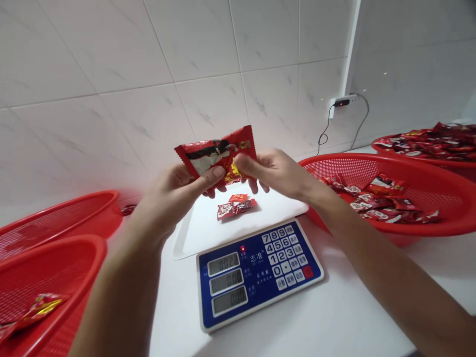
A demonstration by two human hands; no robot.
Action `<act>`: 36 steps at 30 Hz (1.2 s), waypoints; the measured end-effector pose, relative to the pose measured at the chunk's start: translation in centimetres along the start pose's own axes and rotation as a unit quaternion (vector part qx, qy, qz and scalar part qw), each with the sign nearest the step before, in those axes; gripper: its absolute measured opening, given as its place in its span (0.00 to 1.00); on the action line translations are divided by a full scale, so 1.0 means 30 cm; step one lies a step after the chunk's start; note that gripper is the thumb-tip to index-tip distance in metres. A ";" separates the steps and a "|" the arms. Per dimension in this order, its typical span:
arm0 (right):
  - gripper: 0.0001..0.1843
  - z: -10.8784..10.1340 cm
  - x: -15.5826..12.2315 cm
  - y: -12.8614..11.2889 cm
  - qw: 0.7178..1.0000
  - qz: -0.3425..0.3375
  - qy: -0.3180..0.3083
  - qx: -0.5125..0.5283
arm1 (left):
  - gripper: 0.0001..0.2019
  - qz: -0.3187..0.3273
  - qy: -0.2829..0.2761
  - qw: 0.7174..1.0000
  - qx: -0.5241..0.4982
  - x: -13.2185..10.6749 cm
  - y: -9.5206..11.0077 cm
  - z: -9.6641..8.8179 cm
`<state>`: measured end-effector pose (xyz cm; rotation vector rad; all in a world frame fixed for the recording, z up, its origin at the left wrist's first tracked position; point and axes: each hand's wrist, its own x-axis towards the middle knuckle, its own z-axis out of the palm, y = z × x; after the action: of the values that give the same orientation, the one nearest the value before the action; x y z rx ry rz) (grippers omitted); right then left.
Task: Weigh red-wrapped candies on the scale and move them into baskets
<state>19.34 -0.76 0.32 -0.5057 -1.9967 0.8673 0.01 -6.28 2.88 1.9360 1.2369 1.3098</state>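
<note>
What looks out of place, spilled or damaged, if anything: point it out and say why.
A dark red item shows past the rear left basket, by the wall, apparently outside it; its support is hard to see. That looks slightly odd, as most packets lie in baskets. No spill shows, and the held packet has no clear tear.

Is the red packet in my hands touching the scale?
No, the left hand and right hand hold the red packet up above the white tray.

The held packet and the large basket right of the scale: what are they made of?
Held packet: probably thin plastic or foil film, glossy, judging by its sheen and zigzag edges. Large basket: likely moulded plastic, slightly shiny, given its perforated wall and smooth rim.
</note>
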 end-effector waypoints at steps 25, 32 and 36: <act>0.18 0.028 0.024 0.006 0.995 -0.020 -0.007 0.095 | 0.13 0.077 0.104 0.991 -0.032 0.016 -0.037 -0.010; 0.30 -0.016 0.005 0.043 0.973 0.161 -0.152 0.063 | 0.04 0.179 0.245 0.940 0.157 0.019 -0.061 -0.012; 0.33 -0.013 0.007 0.044 0.941 0.132 -0.174 0.259 | 0.07 0.292 0.213 0.904 0.228 0.020 -0.064 0.007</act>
<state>19.59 0.42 -0.39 -0.3310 -1.9169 1.6894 -0.50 -4.85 1.56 2.5842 1.2937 1.9679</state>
